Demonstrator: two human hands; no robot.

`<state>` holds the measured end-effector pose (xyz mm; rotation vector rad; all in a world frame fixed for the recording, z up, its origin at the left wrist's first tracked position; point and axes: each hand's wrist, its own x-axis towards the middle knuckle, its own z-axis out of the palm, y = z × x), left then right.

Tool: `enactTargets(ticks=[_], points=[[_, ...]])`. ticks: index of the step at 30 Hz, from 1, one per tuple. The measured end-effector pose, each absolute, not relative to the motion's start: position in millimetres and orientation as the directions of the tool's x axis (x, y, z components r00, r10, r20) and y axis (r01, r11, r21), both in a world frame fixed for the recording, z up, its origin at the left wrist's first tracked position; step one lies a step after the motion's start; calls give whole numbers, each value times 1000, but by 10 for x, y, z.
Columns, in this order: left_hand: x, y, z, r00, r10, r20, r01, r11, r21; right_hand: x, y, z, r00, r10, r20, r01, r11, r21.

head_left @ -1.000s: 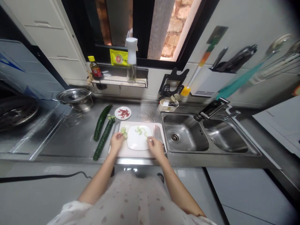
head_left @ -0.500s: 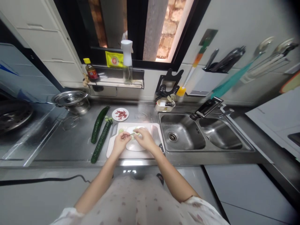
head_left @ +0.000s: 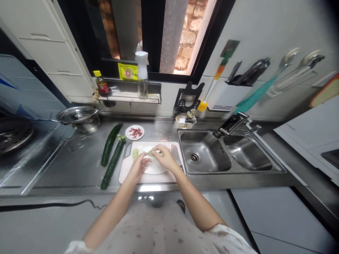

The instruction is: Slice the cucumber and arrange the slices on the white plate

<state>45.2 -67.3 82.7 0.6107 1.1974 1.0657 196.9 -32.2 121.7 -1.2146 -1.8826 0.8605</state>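
Observation:
My right hand (head_left: 164, 157) pinches a thin cucumber slice (head_left: 150, 153) over a white plate (head_left: 156, 170). Just left of it, my left hand (head_left: 140, 167) has its fingers apart and holds nothing that I can see. The plate rests on a white cutting board (head_left: 129, 170), partly covered by both hands. More cucumber slices (head_left: 135, 153) lie at the board's left side, near my left fingertips. Two long cucumbers, a whole one (head_left: 109, 145) and a cut one (head_left: 113, 165), lie on the counter to the left, with a few small pieces at the cut one's upper end.
A small plate of chopped red bits (head_left: 135, 133) stands behind the board. To the right is a double sink (head_left: 205, 150) with a black faucet (head_left: 230, 125). A lidded steel pot (head_left: 81, 118) sits back left, and a shelf (head_left: 124, 96) holds bottles.
My hands have drawn apart. The left fingers have opened and moved off the slice, which stays pinched in my right hand. More slices show at the board's left.

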Motion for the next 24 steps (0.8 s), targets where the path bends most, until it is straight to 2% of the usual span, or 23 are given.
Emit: enactTargets(ticks=[2, 5, 9, 15, 20, 24], points=[[481, -674, 881, 164, 836, -524, -452, 535, 713, 1977, -315, 1240, -282, 937, 206, 418, 314, -853], [509, -647, 979, 281, 785, -552, -574, 598, 559, 1985, -307, 1245, -274, 940, 205, 391, 303, -869], [510, -598, 1073, 311, 788, -531, -638, 588, 498, 1991, -297, 1223, -290, 926, 240, 365, 339, -867], [485, -594, 1129, 193, 855, -482, -653, 478, 587, 2010, -293, 1221, -330, 902, 279, 326, 386, -863], [436, -600, 1153, 54, 914, -402, -524, 369, 767, 2023, -297, 1224, -327, 900, 287, 329, 393, -859], [402, -587, 1143, 2, 946, -323, -425, 293, 857, 2017, -301, 1198, -315, 906, 282, 337, 385, -859]])
